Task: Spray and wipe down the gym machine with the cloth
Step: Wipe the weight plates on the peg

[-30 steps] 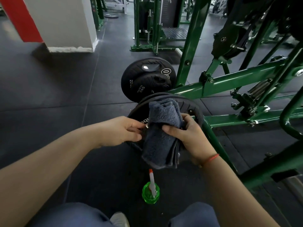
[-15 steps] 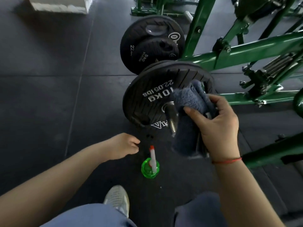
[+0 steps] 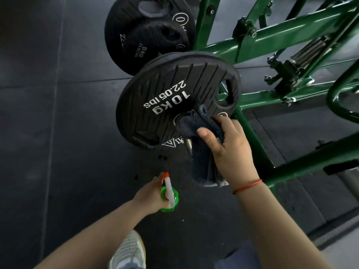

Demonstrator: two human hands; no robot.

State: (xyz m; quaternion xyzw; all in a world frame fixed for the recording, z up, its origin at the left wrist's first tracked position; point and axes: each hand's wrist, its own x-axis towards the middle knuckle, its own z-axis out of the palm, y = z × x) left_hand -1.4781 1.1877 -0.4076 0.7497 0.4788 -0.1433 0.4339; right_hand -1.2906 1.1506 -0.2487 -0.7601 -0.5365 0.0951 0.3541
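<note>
My right hand (image 3: pixel 231 148) grips a dark blue-grey cloth (image 3: pixel 202 125) wrapped over the steel peg at the middle of a black 10 kg weight plate (image 3: pixel 169 98) on the green gym machine (image 3: pixel 291 33). The cloth's loose end hangs down below my palm. My left hand (image 3: pixel 150 195) is down at the green spray bottle (image 3: pixel 172 200) standing on the floor, fingers curled round its neck below the white nozzle with the red tip.
A second pair of black plates (image 3: pixel 147 33) hangs on the frame behind the first. Green frame bars (image 3: pixel 303 167) run low on the right. Dark rubber floor (image 3: pixel 48 133) spreads to the left. My grey shoe (image 3: pixel 129 251) is under the bottle.
My left hand has dropped from beside the bottle onto it and closed round its neck. My right hand has pushed the cloth in along the peg toward the plate's hub. The view tilted further down.
</note>
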